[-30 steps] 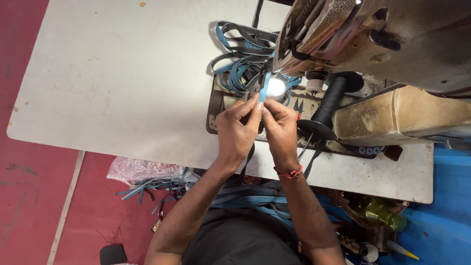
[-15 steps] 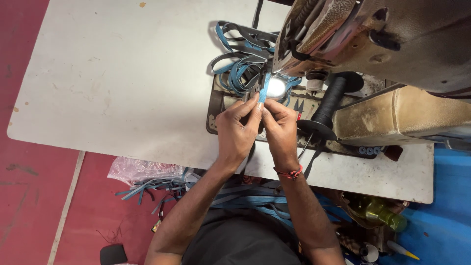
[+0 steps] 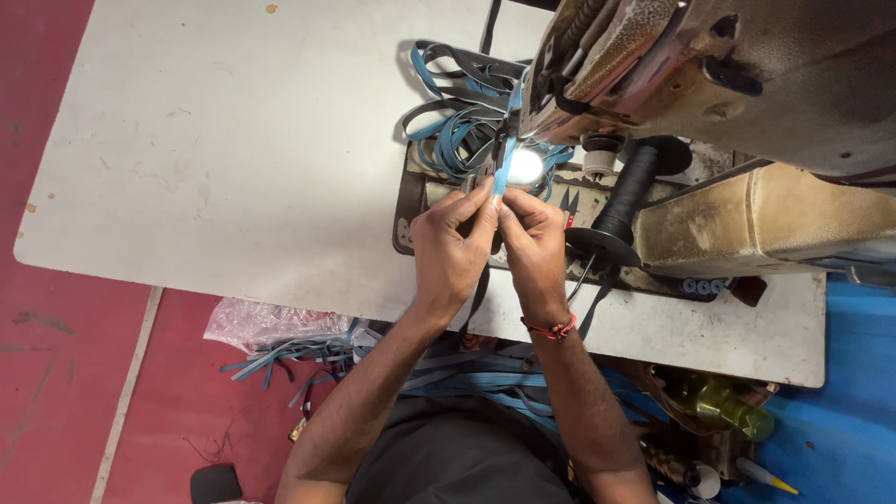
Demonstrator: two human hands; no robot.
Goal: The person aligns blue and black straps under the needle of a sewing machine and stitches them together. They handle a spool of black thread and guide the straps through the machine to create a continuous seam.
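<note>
**At the sewing machine: two hands holding a blue strap under the needle**

At the middle of the white bench (image 3: 233, 168), both hands meet just in front of the sewing machine (image 3: 747, 84). The left hand (image 3: 453, 252) and the right hand (image 3: 532, 247) touch at the fingertips, their fingers clenched together on a narrow blue strap (image 3: 501, 177). The strap stands nearly upright between them and runs up toward the needle area, beside a small bright lamp (image 3: 525, 166). The right wrist carries a red thread band (image 3: 551, 329).

Behind the hands, a loose heap of blue and grey straps (image 3: 457, 103) lies on the bench against the machine. To the right of the right hand stands a spool of black thread (image 3: 625, 201) on a round black base, with small snips (image 3: 569, 203) lying just beside it.

Below the bench edge, more blue straps (image 3: 280, 355) trail over a clear plastic bag (image 3: 261, 322) on the red floor (image 3: 56, 373). A greenish bottle (image 3: 728, 406) lies at lower right.
</note>
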